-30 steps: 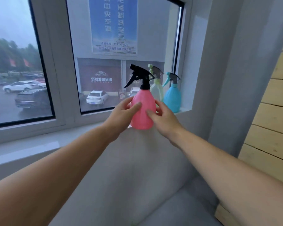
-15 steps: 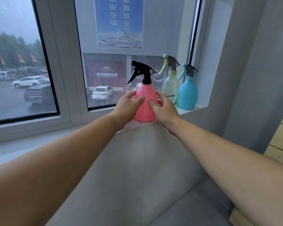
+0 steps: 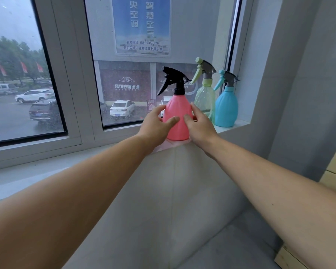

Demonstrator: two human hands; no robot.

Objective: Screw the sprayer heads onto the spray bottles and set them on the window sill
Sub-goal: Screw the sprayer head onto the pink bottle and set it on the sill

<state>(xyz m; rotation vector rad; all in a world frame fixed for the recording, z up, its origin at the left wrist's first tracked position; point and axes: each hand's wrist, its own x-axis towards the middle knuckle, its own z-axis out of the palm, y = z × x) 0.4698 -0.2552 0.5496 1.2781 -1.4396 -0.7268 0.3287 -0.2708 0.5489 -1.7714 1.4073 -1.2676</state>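
Observation:
A pink spray bottle (image 3: pixel 177 113) with a black sprayer head (image 3: pixel 173 80) stands upright on the white window sill (image 3: pixel 231 126). My left hand (image 3: pixel 155 125) cups its left side and my right hand (image 3: pixel 199 125) cups its right side, thumbs across the front. Right of it on the sill stand a clear green bottle (image 3: pixel 204 98) with a green-grey sprayer and a blue bottle (image 3: pixel 226 107) with a blue-grey sprayer, both with heads fitted.
The window frame (image 3: pixel 76 94) and glass lie directly behind the bottles. A grey wall (image 3: pixel 291 84) closes the sill on the right. A grey padded backrest (image 3: pixel 173 191) rises in front of the sill, and wooden planks (image 3: pixel 335 171) show at far right.
The pink bottle came down from above the sill edge and now rests on the sill, both hands still on it. The view has moved closer to the window.

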